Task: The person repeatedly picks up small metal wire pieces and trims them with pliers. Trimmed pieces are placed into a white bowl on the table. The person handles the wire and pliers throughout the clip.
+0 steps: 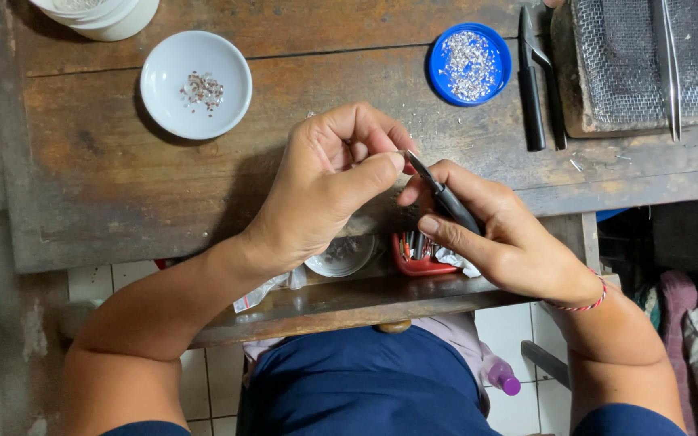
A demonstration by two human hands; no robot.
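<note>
Tweezers (444,196) being gripped in right hand (502,242), long axis slanting up-left; tips meeting left hand (329,190), its thumb and forefinger pinching something too small to identify.

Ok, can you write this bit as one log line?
left hand: pinching something tiny | right hand: holding black tweezers | white dish, blue dish: untouched

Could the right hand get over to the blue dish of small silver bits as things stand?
Probably yes: the worn wooden table between the right hand and the blue dish lies bare. But its fingers grip black tweezers, so they aren't free.
</note>
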